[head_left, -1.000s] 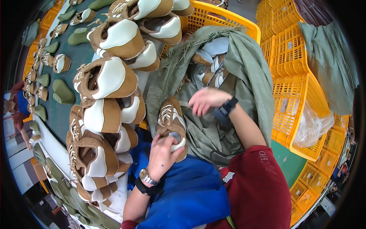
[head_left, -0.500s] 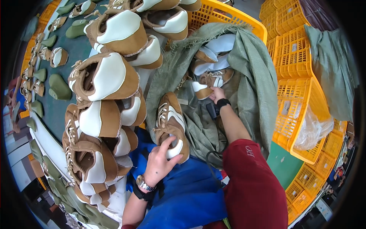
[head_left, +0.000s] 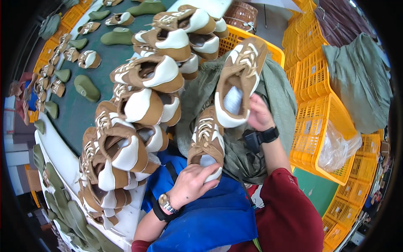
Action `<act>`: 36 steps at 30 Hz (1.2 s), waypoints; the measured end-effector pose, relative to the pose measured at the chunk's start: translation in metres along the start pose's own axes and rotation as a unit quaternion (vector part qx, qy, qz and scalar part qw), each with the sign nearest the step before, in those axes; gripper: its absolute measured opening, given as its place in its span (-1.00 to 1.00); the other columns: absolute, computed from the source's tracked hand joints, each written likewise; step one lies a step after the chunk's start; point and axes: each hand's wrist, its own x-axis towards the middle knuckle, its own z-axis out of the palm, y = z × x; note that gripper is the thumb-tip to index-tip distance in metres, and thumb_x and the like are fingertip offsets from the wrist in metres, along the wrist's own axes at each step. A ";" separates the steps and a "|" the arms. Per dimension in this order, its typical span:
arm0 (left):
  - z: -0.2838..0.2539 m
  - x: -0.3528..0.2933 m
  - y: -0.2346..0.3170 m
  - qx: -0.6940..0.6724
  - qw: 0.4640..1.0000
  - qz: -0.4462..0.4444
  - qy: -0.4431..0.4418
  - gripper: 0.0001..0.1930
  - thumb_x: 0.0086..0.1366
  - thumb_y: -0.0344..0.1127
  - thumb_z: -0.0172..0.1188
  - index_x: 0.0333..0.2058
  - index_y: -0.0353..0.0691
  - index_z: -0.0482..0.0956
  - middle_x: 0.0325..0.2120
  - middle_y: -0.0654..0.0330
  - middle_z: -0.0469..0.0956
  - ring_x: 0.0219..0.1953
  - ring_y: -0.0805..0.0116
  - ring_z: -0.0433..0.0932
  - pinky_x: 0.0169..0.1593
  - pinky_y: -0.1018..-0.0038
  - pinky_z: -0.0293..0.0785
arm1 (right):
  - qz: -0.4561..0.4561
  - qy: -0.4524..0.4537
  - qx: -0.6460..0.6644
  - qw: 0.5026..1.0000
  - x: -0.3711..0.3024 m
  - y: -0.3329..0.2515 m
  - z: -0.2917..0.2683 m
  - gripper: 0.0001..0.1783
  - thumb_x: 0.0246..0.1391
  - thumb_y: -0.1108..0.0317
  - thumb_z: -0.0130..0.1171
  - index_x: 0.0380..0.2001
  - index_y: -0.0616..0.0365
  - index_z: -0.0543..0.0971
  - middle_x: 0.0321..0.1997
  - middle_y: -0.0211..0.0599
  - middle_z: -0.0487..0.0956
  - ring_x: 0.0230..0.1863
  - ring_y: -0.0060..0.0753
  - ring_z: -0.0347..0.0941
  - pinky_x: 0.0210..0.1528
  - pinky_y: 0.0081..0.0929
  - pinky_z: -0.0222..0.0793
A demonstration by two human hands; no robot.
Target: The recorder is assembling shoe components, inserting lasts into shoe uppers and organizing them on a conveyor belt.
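My left hand [head_left: 193, 185] grips the heel of a brown-and-white lace-up sneaker [head_left: 208, 136], toe pointing away from me, above my blue apron [head_left: 210, 222]. Raised in my right hand [head_left: 260, 113] is a second sneaker [head_left: 239, 69] of the same colours, held by its side near the heel, its opening facing me. The two shoes overlap in view, and I cannot tell whether they touch. Beneath the raised shoe lies a grey-green woven sack [head_left: 275, 96] draped in a yellow crate [head_left: 275, 50]; the sack's inside is mostly hidden.
Stacked sneakers [head_left: 145, 105] line the table edge at my left. Beyond them, a green surface [head_left: 69, 117] carries green shoe lasts [head_left: 87, 88] and more shoes. Yellow crates [head_left: 308, 67] stand stacked at right, one holding clear plastic [head_left: 336, 147]. Another person [head_left: 25, 94] is at far left.
My right hand has come up out of the sack with a sneaker, which is now beside the left one. My left hand keeps its shoe. The view has shifted slightly.
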 end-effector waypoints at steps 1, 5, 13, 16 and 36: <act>-0.004 -0.004 0.005 0.002 1.000 0.026 0.009 -0.56 -0.07 -0.29 0.32 -0.17 -0.21 0.45 -0.52 0.11 0.52 -0.47 0.17 0.51 -0.36 0.38 0.40 | -0.004 -0.076 -0.033 0.997 0.007 -0.016 0.001 -0.48 -0.02 0.35 0.10 0.03 0.25 0.28 0.01 -0.28 0.40 -0.01 -0.47 0.34 0.08 -0.47 0.20; -0.023 -0.032 0.026 0.012 0.998 0.044 0.039 -0.61 -0.07 -0.29 0.32 -0.22 -0.24 0.48 -0.57 0.14 0.51 -0.49 0.20 0.51 -0.38 0.41 0.39 | -0.064 -0.072 -0.164 0.982 0.061 -0.063 0.102 -0.46 0.00 0.42 0.06 0.07 0.31 0.25 0.01 -0.24 0.40 -0.03 -0.50 0.37 0.05 -0.52 0.25; -0.073 -0.088 0.075 0.046 0.971 0.124 0.200 -0.73 -0.13 -0.33 0.38 -0.40 -0.24 0.58 -0.67 0.23 0.46 -0.60 0.29 0.45 -0.34 0.48 0.44 | 0.009 -0.122 -0.216 0.969 0.137 -0.072 0.184 -0.59 0.06 0.48 -0.03 0.02 0.30 0.33 -0.08 -0.24 0.48 -0.11 -0.51 0.42 -0.03 -0.56 0.34; -0.099 -0.102 0.089 0.054 0.945 0.142 0.290 -0.75 -0.14 -0.35 0.38 -0.44 -0.26 0.55 -0.71 0.21 0.43 -0.65 0.30 0.41 -0.32 0.42 0.43 | 0.061 -0.124 -0.079 0.987 0.134 -0.061 0.202 -0.62 0.13 0.39 -0.09 0.02 0.29 0.32 -0.03 -0.19 0.45 -0.09 -0.43 0.43 0.01 -0.49 0.34; -0.180 -0.188 0.112 0.528 0.747 -0.063 0.399 -0.50 -0.13 -0.39 0.23 -0.09 -0.19 0.46 -0.71 0.28 0.28 -0.60 0.33 0.34 -0.37 0.46 0.36 | 0.254 -0.298 0.087 0.916 0.069 0.051 0.335 -0.63 0.20 0.29 -0.24 0.01 0.24 0.31 0.00 -0.15 0.42 -0.01 -0.27 0.37 0.09 -0.32 0.27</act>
